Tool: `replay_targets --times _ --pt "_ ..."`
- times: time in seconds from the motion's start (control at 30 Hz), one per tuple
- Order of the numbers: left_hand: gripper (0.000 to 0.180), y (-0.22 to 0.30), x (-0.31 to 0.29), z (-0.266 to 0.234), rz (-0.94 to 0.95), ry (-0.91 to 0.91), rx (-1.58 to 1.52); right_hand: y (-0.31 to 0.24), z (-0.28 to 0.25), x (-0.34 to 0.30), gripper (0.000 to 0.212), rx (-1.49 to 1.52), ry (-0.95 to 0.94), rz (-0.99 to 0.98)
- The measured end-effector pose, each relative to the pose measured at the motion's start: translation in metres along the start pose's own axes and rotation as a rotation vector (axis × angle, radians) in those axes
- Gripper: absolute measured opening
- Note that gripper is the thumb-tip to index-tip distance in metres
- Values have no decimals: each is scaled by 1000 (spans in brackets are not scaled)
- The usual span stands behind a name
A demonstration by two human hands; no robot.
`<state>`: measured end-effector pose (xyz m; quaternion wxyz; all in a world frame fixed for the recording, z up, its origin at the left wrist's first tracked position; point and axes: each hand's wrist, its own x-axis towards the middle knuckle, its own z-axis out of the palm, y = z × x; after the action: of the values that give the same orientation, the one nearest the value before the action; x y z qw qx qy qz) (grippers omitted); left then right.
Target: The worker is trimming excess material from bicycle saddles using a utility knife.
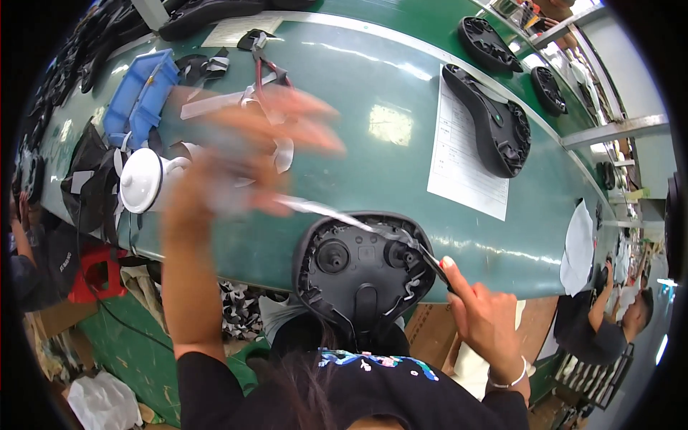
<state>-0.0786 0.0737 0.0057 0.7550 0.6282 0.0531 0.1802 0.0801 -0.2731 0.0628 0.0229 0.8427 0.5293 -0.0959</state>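
A black bicycle-saddle-like shell (358, 276) lies underside up at the near table edge, with two round posts inside and bits of pale material along its rim. My right hand (487, 319) is closed around a slim tool (433, 264), whose tip touches the shell's right rim. From that spot a twisted white strip (322, 210) stretches left to my left hand (244, 147). The left hand is smeared by motion above the table; the strip's end meets its thumb side, and several fingers stick out to the right.
A white enamel-like mug (141, 180) stands at left beside a blue bin (136, 97). Red-handled scissors (261, 68) and scraps lie behind my left hand. Another black shell (494, 125) rests on a printed sheet (459, 172). A white piece (577, 247) hangs over the right edge. People sit on both sides.
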Motion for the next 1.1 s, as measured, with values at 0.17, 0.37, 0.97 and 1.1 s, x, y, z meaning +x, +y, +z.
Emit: replay_targets --times 0.17,0.37,0.97,1.1 --pt "18 -24 64 87 -107 -600 1309 19 -11 24 54 91 -59 -33" --pt "19 -39 67 100 -132 -104 -224 5 2 18 59 -7 -4 -124" --pt "29 -27 6 162 295 -252 1150 -6 16 -29 52 513 100 178" --pt "28 -49 -7 167 209 -346 1100 0 14 -22 55 407 23 74"
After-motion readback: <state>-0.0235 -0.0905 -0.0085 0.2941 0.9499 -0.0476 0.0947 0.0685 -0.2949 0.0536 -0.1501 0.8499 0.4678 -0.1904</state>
